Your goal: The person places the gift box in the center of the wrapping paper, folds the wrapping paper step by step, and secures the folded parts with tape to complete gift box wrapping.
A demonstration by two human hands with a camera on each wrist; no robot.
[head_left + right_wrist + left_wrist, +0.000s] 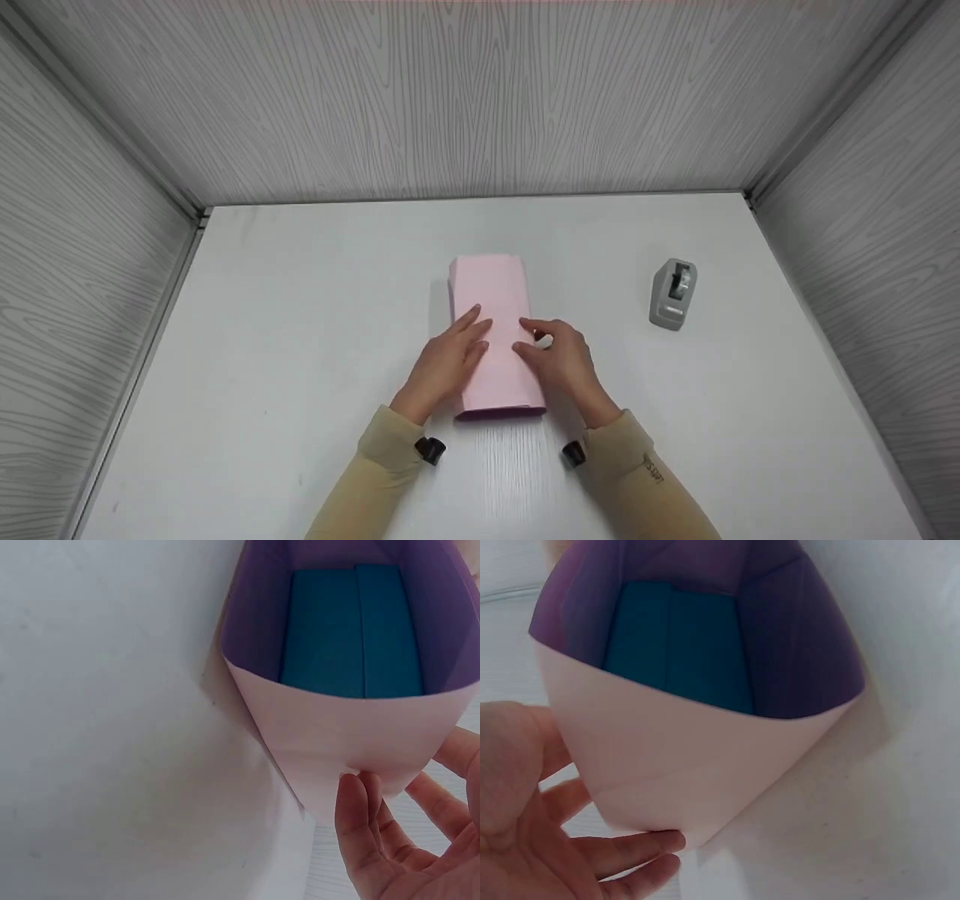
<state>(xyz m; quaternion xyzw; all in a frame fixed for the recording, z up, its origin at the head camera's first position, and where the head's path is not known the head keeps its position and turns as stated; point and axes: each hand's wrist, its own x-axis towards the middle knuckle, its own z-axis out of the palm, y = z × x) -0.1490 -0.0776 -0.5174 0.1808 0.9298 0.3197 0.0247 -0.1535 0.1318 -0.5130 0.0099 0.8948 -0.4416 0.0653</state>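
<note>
Pink paper (491, 300), purple on its inner face, is wrapped as a long sleeve and lies on the table. Through its open end, a blue box (679, 649) shows inside; the right wrist view also shows this blue box (330, 634). My left hand (446, 360) rests on the left part of the sleeve with its fingers extended over the top. At the right edge, my right hand (562, 356) touches the paper with thumb and a fingertip, bent slightly, with a gap between them. Its other fingers are partly hidden in the head view.
A grey tape dispenser (667, 311) with a roll in it stands to the right on the white table (300, 300). Wood-grained panels (465, 105) rise at the back and on both sides. A black wrist camera (431, 450) sits at each beige sleeve.
</note>
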